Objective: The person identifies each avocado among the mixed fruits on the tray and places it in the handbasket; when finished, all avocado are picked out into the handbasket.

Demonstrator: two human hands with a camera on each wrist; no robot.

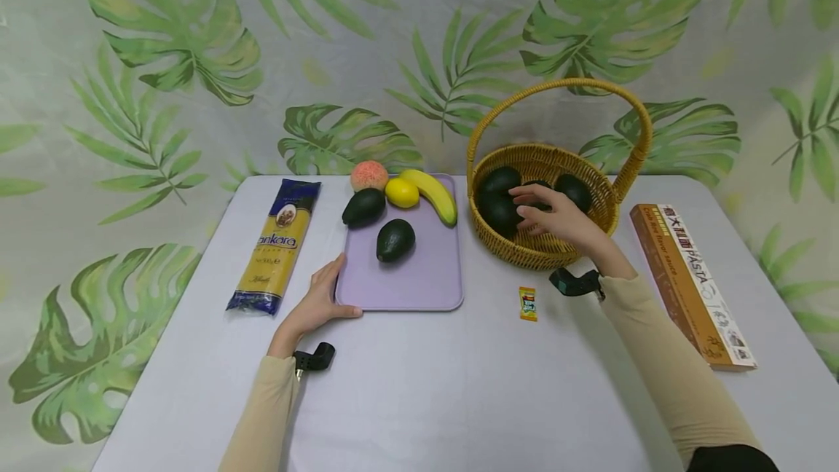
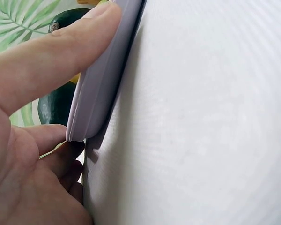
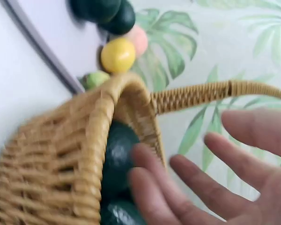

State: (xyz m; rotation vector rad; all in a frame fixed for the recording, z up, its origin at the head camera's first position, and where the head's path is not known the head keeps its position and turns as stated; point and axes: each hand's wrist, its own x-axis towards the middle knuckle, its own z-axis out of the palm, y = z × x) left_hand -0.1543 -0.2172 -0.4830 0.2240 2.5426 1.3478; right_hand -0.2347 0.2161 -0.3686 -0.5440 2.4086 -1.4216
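A plain beige left sleeve and matching right sleeve are worn to the wrists. At each wrist, a small black camera is strapped. Black material is seen farther up on the right.

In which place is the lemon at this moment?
In the head view, the lemon lies at the far side of the tray, between the peach on its left and the banana on its right.
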